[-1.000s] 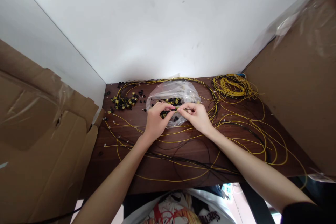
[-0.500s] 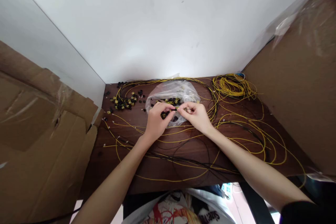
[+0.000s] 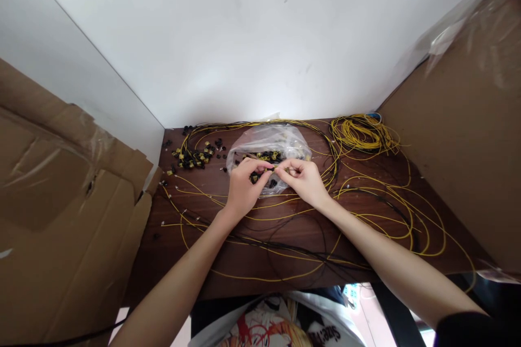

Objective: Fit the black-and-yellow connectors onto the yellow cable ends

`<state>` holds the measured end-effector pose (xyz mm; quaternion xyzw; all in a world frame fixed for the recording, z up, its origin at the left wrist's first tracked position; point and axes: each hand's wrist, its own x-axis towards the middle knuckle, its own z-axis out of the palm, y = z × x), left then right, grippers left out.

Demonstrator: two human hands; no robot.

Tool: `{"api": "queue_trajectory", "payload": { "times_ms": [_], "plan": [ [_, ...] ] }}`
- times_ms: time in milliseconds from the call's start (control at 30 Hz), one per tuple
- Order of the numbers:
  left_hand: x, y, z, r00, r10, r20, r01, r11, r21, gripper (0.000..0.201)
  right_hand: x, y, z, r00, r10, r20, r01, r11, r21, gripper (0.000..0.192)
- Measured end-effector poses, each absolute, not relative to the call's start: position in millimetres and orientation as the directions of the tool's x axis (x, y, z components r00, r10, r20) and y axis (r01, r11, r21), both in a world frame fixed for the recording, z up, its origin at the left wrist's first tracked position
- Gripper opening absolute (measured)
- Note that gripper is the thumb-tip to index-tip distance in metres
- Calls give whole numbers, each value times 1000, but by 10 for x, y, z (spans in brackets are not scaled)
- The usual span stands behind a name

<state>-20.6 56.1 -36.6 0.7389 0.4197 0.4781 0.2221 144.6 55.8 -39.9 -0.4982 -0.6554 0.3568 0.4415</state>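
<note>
Pinching a small black-and-yellow connector at centre frame, the left hand and right hand are closing their fingertips on it just above the clear bag. A finished-looking pile of connectors is sitting upper left; many loose yellow wires are trailing right, apparently waiting.

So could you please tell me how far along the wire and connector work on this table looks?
Done, apparently: a pile of black-and-yellow connectors lies at the back left. In hand: the left hand and right hand pinch a small piece between them over the clear bag, which holds more pieces. Left: loose yellow wires sprawl across the table, and a yellow coil sits at the back right.
</note>
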Motion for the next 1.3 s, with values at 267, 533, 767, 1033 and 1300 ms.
{"api": "queue_trajectory", "payload": {
  "times_ms": [267,533,767,1033,1300],
  "plan": [
    [-205,555,-360,179,818,546,420,-565,710,12,1439,549,-403,-103,970,218,336,241,-911,24],
    [-199,550,-357,184,784,593,421,-608,674,9,1430,539,-396,-114,970,217,321,242,-915,23],
    [-209,561,-339,196,793,576,390,-602,697,9,1445,555,-399,-135,968,209,324,243,-914,26],
    [-253,605,-335,146,848,509,422,-519,744,11,1495,587,-335,-99,965,245,361,264,-894,23],
    [-255,617,-364,137,864,484,389,-497,776,12,1477,567,-382,-123,965,232,349,261,-900,23]
  ]
}}
